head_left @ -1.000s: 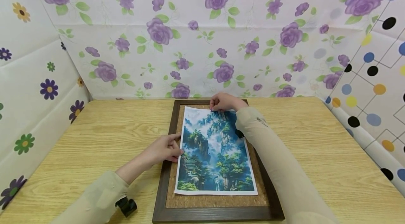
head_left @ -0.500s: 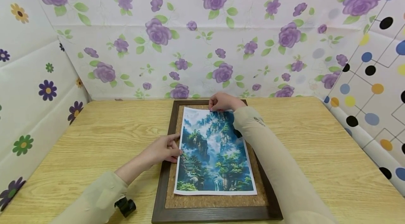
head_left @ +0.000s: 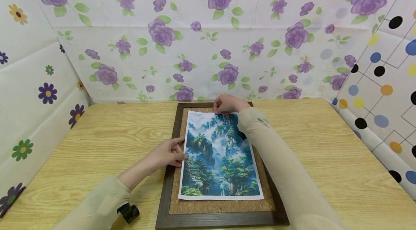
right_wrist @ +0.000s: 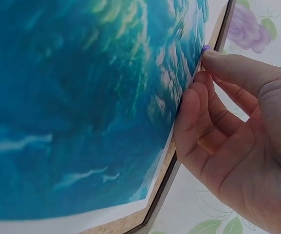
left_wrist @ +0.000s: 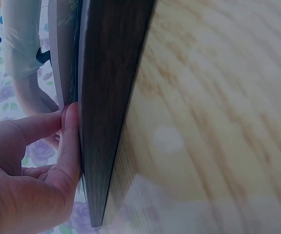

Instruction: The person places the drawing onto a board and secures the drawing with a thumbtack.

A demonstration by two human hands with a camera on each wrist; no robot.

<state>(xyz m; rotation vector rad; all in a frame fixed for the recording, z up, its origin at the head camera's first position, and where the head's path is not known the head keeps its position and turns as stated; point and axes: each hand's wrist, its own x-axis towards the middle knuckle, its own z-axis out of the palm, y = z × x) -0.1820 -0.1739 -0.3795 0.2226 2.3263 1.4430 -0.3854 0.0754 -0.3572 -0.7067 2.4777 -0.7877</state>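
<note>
A landscape print (head_left: 217, 157), blue-green with mountains and a white border, lies over a corkboard (head_left: 221, 206) in a dark wood frame (head_left: 224, 220). My left hand (head_left: 166, 153) holds the print's left edge near mid-height. Its thumb and finger meet at the paper's edge beside the frame in the left wrist view. At the top edge, my right hand (head_left: 229, 103) pinches a small purple pushpin (right_wrist: 206, 48), which sits mostly hidden under the thumb tip in the right wrist view. The right fingers also rest along the paper's top border, and the sheet bows slightly there.
The board lies on a light wood-grain table (head_left: 123, 125), its far end close to the flowered back sheet (head_left: 195, 64). Patterned sheets stand on the left (head_left: 39, 78) and right (head_left: 380, 89). The right sleeve (head_left: 276, 157) crosses the frame's right side.
The head view has turned slightly, so the scene sits a little further left. Both hands stay at the same places on the print.
</note>
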